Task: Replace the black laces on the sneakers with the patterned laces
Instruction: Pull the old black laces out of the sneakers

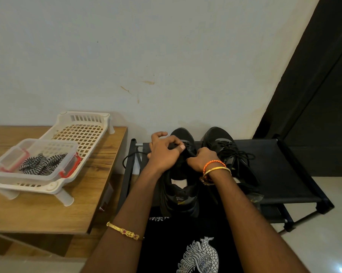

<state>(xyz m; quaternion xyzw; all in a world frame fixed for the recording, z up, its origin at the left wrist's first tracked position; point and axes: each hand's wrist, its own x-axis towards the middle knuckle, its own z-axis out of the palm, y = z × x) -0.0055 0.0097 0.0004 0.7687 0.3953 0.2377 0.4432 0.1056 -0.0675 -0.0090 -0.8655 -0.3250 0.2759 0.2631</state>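
Note:
Two black sneakers stand side by side on a black shoe rack (284, 174). Both my hands are on the left sneaker (181, 192). My left hand (164, 152) pinches its black lace (130, 154) near the eyelets, and a loop of that lace hangs off to the left. My right hand (201, 159) grips the tongue area beside it. The right sneaker (225, 146) keeps its black laces tied in a bow. The patterned black-and-white laces (41, 163) lie in a clear plastic box (12, 154) on the left.
The clear box with red clips sits in a white slatted plastic tray (83, 131) on a wooden table (48, 211). A pale wall is straight ahead, and a dark door (323, 95) stands at the right. The floor beneath is light tile.

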